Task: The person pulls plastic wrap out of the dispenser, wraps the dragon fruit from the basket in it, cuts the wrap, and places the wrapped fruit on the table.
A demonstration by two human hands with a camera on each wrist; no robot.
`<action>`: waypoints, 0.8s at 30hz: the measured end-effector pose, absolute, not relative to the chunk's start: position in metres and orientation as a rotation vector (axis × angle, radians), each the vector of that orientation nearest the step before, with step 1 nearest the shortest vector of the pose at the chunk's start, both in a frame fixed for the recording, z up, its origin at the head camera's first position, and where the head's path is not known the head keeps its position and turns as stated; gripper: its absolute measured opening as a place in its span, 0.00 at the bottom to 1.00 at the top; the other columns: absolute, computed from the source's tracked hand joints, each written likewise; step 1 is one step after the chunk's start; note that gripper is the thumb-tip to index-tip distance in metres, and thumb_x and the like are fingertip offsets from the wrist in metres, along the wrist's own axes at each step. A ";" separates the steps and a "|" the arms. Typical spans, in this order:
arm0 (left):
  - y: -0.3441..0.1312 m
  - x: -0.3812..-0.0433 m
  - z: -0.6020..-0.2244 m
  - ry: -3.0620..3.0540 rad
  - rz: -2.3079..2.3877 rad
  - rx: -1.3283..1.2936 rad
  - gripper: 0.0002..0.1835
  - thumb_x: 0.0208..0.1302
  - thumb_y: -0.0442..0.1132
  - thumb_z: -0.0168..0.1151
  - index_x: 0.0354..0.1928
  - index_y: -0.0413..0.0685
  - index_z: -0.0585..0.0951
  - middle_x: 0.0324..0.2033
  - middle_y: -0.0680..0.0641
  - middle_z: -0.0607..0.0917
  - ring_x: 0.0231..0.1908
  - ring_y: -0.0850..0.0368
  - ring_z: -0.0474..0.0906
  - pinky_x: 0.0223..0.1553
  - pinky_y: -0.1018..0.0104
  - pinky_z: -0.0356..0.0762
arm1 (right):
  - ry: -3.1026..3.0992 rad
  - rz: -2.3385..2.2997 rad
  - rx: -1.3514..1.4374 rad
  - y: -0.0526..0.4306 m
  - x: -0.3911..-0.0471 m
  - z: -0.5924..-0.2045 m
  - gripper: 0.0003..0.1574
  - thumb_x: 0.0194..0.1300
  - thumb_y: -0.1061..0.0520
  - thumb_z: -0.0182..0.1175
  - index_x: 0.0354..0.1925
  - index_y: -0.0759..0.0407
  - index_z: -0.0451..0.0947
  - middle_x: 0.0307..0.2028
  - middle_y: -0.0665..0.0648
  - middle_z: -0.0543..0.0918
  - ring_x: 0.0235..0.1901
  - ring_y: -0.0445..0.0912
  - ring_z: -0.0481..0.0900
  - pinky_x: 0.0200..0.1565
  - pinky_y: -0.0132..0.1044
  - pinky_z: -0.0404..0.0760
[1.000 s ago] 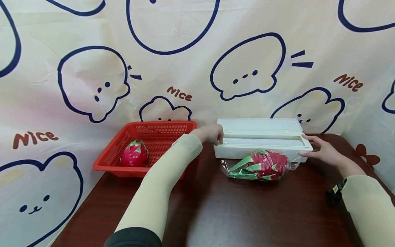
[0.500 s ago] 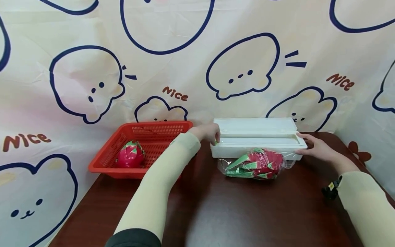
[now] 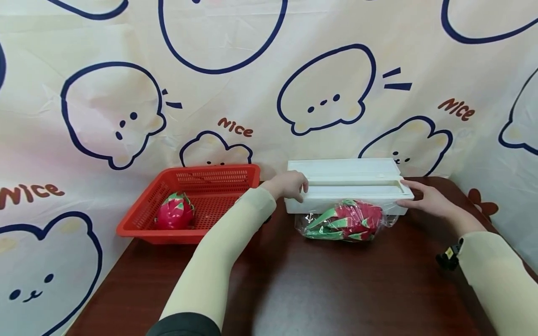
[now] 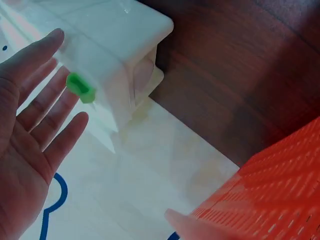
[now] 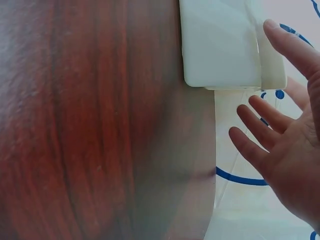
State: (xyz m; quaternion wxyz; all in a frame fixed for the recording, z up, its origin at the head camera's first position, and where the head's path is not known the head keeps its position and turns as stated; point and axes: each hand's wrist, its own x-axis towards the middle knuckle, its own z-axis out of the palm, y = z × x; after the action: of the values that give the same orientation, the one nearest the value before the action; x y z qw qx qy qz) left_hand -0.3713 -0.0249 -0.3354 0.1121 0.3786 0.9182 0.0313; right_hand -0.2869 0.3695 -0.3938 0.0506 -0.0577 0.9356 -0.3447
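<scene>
A white cling film dispenser (image 3: 341, 190) lies on the table with its lid (image 3: 342, 169) raised at the back. My left hand (image 3: 289, 185) hovers at its left end, fingers loosely bent and spread; a small green slider cutter (image 4: 81, 89) shows beside its fingertips in the left wrist view. Whether they touch it I cannot tell. At the dispenser's right end is my right hand (image 3: 429, 201), thumb toward the front and index finger at the top corner. A dragon fruit (image 3: 350, 221) wrapped in clear film lies against the dispenser's front.
To the left stands a red plastic basket (image 3: 138, 232) holding an unwrapped dragon fruit (image 3: 174, 212). The dark wooden table (image 3: 319, 284) stretches toward me. Behind it hangs a pale cloth (image 3: 260, 93) with cartoon drawings.
My left hand has shifted slightly right over the dispenser's left end, and its fingers have loosened. The right hand stays at the right end. The whole head view has drifted, sliding things left.
</scene>
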 end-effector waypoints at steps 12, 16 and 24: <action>-0.018 -0.351 -0.343 2.773 -0.079 1.246 0.17 0.53 0.52 0.74 0.38 0.53 0.80 0.35 0.54 0.77 0.36 0.59 0.72 0.37 0.66 0.72 | 2.913 -0.997 -0.167 0.366 -0.278 -0.390 0.54 0.64 0.39 0.63 0.70 0.72 0.53 0.65 0.82 0.56 0.62 0.74 0.55 0.55 0.75 0.55; -0.015 -0.346 -0.349 2.787 -0.212 1.314 0.10 0.54 0.51 0.73 0.33 0.56 0.83 0.32 0.58 0.79 0.33 0.61 0.74 0.34 0.65 0.73 | 2.909 -0.989 -0.176 0.364 -0.278 -0.389 0.53 0.65 0.40 0.63 0.70 0.73 0.54 0.65 0.82 0.56 0.62 0.73 0.55 0.55 0.74 0.56; -0.015 -0.341 -0.349 2.792 -0.209 1.317 0.07 0.62 0.38 0.59 0.27 0.54 0.81 0.22 0.58 0.79 0.26 0.61 0.73 0.29 0.67 0.71 | 2.919 -1.008 -0.172 0.362 -0.276 -0.389 0.51 0.63 0.39 0.64 0.68 0.70 0.58 0.66 0.81 0.56 0.63 0.73 0.53 0.55 0.75 0.53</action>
State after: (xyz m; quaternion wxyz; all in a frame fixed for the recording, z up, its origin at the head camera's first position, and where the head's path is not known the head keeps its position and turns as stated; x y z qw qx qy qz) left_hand -0.3406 -0.0148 -0.3487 0.0237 0.4254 0.9022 -0.0675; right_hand -0.2763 0.3623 -0.3886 0.0243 -0.0557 0.9435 -0.3258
